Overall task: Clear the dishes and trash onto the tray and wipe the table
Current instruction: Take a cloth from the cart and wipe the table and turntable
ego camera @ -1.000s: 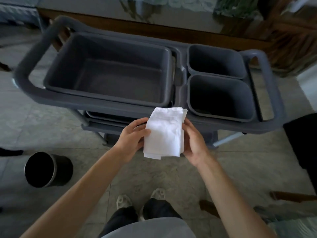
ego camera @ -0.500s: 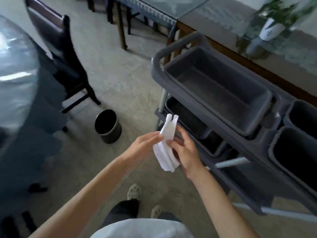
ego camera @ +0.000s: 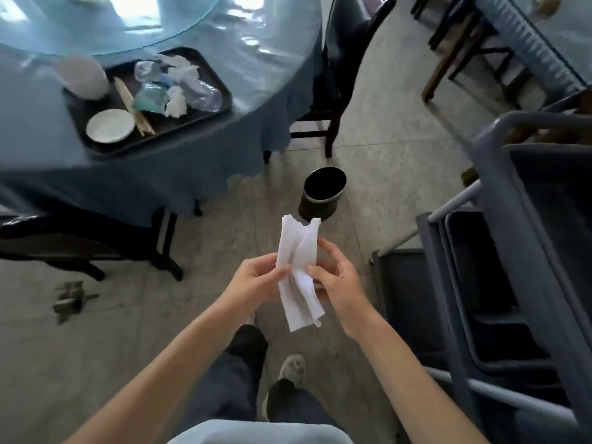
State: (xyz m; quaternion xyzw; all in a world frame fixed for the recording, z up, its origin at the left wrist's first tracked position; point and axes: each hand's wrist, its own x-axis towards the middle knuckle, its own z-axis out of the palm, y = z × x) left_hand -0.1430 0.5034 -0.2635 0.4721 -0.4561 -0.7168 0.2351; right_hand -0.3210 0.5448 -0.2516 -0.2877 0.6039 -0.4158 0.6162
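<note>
I am holding the white cloth up in front of me, my left hand and right hand pinching it with curled fingers. The full tray is sitting far off on the blue surface. I think wiping comes next, so I need to walk over.

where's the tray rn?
Head view, upper left: the tray sits on the blue table near its edge, loaded with a plate, chopsticks and trash, up and left of the floor bin.

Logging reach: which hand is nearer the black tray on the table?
Left. The left hand is on the tray's side of the white cloth; the right hand grips the cloth's far side, toward the cart.
</note>
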